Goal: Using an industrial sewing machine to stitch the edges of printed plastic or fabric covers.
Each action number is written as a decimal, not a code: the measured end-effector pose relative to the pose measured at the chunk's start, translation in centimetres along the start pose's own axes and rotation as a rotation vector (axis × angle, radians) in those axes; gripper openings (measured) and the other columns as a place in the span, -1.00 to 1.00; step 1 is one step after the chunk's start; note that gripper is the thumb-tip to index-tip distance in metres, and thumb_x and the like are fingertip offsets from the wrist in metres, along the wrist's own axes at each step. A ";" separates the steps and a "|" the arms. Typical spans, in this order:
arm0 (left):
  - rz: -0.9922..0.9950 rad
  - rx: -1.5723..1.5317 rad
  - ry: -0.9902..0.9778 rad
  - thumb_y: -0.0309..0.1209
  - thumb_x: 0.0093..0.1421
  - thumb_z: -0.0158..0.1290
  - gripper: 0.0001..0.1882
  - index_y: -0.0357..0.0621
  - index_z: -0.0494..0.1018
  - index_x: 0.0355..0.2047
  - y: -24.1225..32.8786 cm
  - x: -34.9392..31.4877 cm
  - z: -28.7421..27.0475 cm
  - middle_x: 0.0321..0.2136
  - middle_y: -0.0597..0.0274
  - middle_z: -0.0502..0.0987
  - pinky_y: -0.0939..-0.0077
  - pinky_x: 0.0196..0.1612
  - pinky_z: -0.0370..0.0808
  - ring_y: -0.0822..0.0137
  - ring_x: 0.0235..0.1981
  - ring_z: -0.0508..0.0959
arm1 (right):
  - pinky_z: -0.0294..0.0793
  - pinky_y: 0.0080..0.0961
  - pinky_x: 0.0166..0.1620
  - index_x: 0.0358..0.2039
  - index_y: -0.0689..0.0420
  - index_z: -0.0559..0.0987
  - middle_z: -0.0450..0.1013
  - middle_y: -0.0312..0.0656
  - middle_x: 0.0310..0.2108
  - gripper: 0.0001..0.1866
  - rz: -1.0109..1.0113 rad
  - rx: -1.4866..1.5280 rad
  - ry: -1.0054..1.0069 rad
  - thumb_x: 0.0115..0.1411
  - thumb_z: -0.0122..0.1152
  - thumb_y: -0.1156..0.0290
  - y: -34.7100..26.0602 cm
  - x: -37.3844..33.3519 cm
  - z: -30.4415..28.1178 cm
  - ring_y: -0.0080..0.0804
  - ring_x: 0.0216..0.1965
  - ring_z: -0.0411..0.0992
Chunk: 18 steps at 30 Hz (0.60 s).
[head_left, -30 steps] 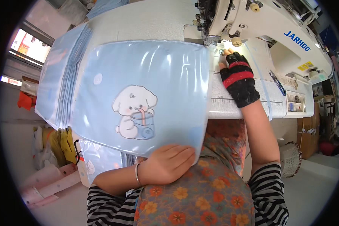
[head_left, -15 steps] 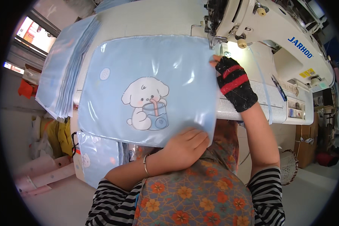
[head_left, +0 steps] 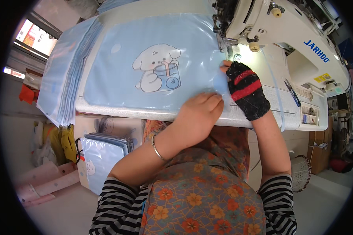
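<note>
A glossy light blue sheet [head_left: 113,78], printed with a white puppy holding a drink, lies on the sewing machine's white bed. Its right edge runs up to the needle area of the sewing machine [head_left: 284,37]. At the near right corner, my left hand [head_left: 200,115], bare with a bangle on the wrist, has its fingers bent together on the sheet. My right hand [head_left: 247,92], in a black and red fingerless glove, pinches the right edge just on my side of the lit presser foot. The thumb sides of both grips are partly hidden.
A thick pile of blue sheets [head_left: 66,70] hangs over the table's left end. Below the front edge sits another stack of printed sheets [head_left: 106,160]. Scissors [head_left: 292,93] and a small parts tray [head_left: 310,114] lie at the right; a blue strip [head_left: 277,86] crosses the bed.
The sheet has slid away from me along the machine and now lies flatter. My left hand has moved forward with its near corner, uncovering the lower stack. My right hand has barely moved.
</note>
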<state>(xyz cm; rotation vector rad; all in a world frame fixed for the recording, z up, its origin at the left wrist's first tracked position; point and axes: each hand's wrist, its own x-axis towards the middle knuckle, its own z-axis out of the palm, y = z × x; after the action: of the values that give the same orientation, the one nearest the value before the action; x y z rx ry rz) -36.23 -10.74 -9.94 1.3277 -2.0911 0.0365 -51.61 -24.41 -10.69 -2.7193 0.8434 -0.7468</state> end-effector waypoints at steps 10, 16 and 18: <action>0.038 0.038 -0.084 -0.59 -0.07 0.06 -0.69 -0.22 0.53 -0.24 -5.2 3.4 0.6 -0.20 0.21 0.53 0.35 -0.16 0.54 0.18 -0.17 0.56 | 0.44 -0.29 0.07 -0.14 0.11 0.58 0.51 -0.13 -0.07 -0.63 -0.012 -0.047 -0.018 0.04 0.02 0.68 0.0 -0.4 0.1 -0.13 -0.03 0.47; 0.098 0.057 -0.044 -0.59 -0.08 0.04 -0.75 -0.21 0.52 -0.32 -8.6 6.0 1.2 -0.27 0.22 0.52 0.35 -0.21 0.54 0.17 -0.22 0.54 | 0.45 -0.28 0.06 -0.11 0.14 0.55 0.49 -0.10 -0.04 -0.61 0.016 -0.050 0.019 0.01 0.04 0.66 0.7 0.4 0.9 -0.11 -0.01 0.45; 0.128 0.070 -0.011 -0.57 -0.10 0.01 -0.78 -0.20 0.52 -0.38 -9.6 6.9 1.8 -0.33 0.21 0.51 0.35 -0.25 0.53 0.16 -0.26 0.53 | 0.46 -0.28 0.04 -0.11 0.14 0.55 0.49 -0.09 -0.04 -0.60 -0.079 -0.172 0.087 0.00 0.04 0.65 1.4 0.6 1.3 -0.10 -0.02 0.45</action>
<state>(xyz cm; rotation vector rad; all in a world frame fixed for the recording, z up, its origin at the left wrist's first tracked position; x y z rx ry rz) -31.23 -21.53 -10.65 1.2356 -2.1995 0.1590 -51.18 -25.86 -12.02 -2.9056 0.8602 -0.8519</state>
